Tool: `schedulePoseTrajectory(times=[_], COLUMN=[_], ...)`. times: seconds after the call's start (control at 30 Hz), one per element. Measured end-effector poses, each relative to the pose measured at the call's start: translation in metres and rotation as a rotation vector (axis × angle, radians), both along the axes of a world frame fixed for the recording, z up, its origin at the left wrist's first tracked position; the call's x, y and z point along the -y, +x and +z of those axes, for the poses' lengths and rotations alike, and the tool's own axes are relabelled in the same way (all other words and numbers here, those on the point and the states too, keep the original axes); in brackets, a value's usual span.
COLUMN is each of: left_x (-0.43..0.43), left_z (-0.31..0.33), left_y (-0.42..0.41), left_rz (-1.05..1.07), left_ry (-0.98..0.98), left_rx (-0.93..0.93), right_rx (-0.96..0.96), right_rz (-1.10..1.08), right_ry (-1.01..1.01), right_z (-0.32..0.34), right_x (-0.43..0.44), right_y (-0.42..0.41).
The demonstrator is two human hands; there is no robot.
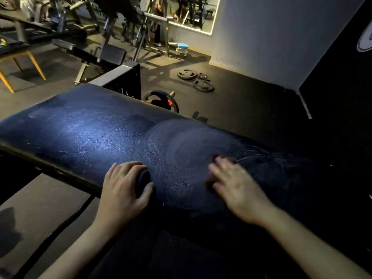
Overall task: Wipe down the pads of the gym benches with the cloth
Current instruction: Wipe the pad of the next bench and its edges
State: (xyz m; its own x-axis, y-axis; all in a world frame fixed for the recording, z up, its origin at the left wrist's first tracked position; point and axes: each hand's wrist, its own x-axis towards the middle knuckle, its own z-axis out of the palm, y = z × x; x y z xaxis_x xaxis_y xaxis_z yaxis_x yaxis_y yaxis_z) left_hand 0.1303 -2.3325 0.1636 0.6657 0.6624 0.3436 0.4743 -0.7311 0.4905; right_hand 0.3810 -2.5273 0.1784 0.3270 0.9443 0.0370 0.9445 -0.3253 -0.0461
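Left hand grips dark object, right hand flat

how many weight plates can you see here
3. One weight plate and a second lie flat on the floor by the wall; a third stands upright behind the bench pad. Others may hide among the dim machines.

Dim overall, sinking to near black at the right and lower right of the frame. Bluish-white glare on the bench pad at centre left. Brighter at upper centre, by the glowing edge of the mirror and the pale wall. Long shadows across the floor. Motion-blurred right hand. Sharper left hand, curled round a dark object too dim to identify. Wide-angle bending toward the edges.
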Motion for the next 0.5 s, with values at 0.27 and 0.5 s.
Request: schedulePoseTrajectory(times=[0.27,0.5], left_x=[0.021,0.035], left_z=[0.006,0.008], left_y=[0.015,0.03], left_rz=[-0.001,-0.072], left_ry=[-0.014,-0.012], left_rx=[-0.086,-0.05], right_rx=[-0.123,-0.014], right_rz=[-0.106,-0.114], right_ry=[-0.043,0.006], right_z=[0.008,-0.001], right_x=[-0.123,0.068], right_y=[-0.006,-0.005])
